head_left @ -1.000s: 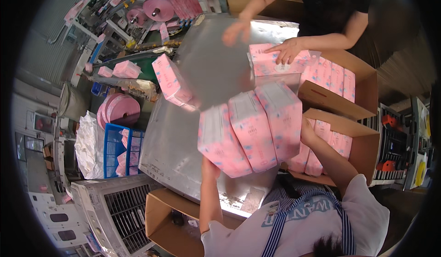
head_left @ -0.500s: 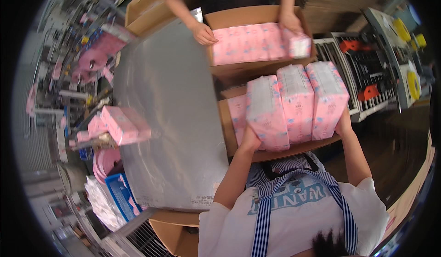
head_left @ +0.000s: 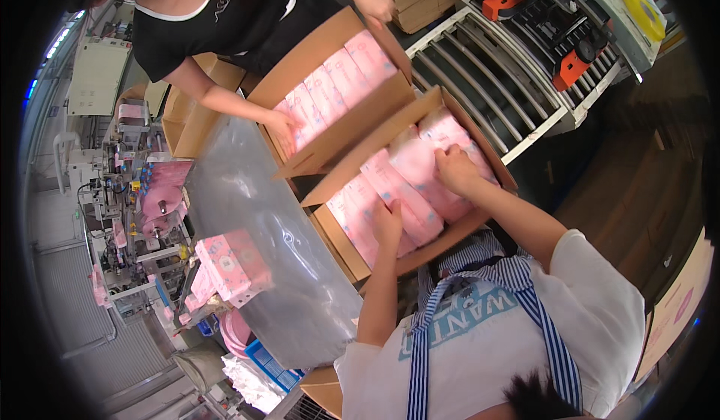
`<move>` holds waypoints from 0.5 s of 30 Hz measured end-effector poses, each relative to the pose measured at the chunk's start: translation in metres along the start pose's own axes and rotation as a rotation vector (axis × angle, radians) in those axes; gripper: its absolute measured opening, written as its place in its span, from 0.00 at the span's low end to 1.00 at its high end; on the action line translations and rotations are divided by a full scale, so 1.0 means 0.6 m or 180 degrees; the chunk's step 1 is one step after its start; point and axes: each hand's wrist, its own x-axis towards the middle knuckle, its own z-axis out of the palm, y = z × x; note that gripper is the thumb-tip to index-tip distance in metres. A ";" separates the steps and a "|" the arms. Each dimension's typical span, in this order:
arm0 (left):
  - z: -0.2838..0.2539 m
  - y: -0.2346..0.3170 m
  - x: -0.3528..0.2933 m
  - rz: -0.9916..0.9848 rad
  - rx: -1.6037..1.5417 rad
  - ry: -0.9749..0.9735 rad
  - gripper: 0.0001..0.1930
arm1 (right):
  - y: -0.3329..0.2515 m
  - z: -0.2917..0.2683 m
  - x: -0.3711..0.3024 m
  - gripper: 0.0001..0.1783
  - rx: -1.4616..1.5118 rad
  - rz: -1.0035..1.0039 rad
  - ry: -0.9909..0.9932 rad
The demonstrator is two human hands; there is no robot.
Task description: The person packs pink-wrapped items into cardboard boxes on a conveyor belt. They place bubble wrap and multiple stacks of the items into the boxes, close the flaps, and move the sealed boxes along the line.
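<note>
A cardboard box [head_left: 442, 251] in front of me holds a row of pink wrapped packs [head_left: 401, 202] that look like tissue packs. My left hand [head_left: 388, 225] reaches down onto the packs left of the middle, thumb up, its other fingers partly hidden between them. Over the right part of the row, my right hand [head_left: 456, 171] has its fingers curled against a pack [head_left: 442, 191]. One pack [head_left: 415, 156] near the far wall is smeared by motion. The packs stand a little uneven in the box.
Across from me, a person in black [head_left: 225, 22] has one hand on packs in a second box [head_left: 341, 131]. A grey metal table [head_left: 277, 270] lies to the left, with stacked pink packs [head_left: 225, 262] beside a machine. A roller conveyor [head_left: 487, 67] stands at the far right.
The three packs held between my hands have gone down into the near box. My hands have moved closer together over the row. The view has turned, and the co-worker's right-side hand left the packs.
</note>
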 end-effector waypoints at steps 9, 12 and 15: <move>0.071 0.137 0.096 0.2050 0.1385 0.0368 0.34 | -0.013 -0.109 0.044 0.15 -0.0578 -0.1118 0.0321; 0.099 0.074 0.166 0.1537 0.1550 -0.0331 0.35 | -0.026 -0.083 0.074 0.19 -0.0521 -0.1251 0.0129; 0.069 0.183 0.138 0.1379 0.1686 -0.0325 0.35 | 0.023 -0.053 0.153 0.24 -0.0784 -0.0881 -0.0761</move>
